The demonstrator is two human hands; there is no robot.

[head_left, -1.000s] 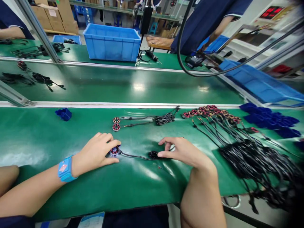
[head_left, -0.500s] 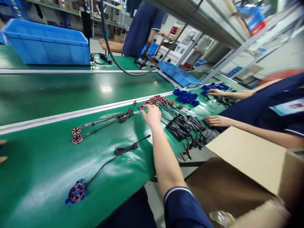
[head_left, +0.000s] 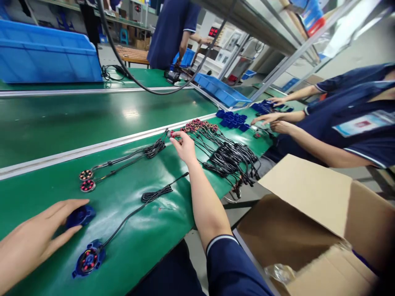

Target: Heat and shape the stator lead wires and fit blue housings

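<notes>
My left hand [head_left: 46,230] holds a dark blue plastic cup [head_left: 80,216] between thumb and fingers, low over the green table. Below it lies a blue housing with a red-dotted ring inside [head_left: 89,260], its black cable [head_left: 156,193] bundled to the right. My right hand [head_left: 184,146] pinches a small round red part [head_left: 173,134] at the left end of a pile of red and copper rings [head_left: 200,125]. Black cable bundles [head_left: 230,158] run from that pile. Two loose rings [head_left: 87,185] lie at the left, their cables [head_left: 155,148] reaching toward my right hand.
An open cardboard box [head_left: 304,193] stands at the lower right. Two people work at the right, their hands near blue parts [head_left: 233,120]. Blue bins [head_left: 49,53] [head_left: 222,91] stand across the table. A black cable [head_left: 148,88] hangs in front.
My left hand has come in from the left edge with the blue cup. My right hand has closed on a red ring part and drawn slightly away from the pile. The view has shifted right.
</notes>
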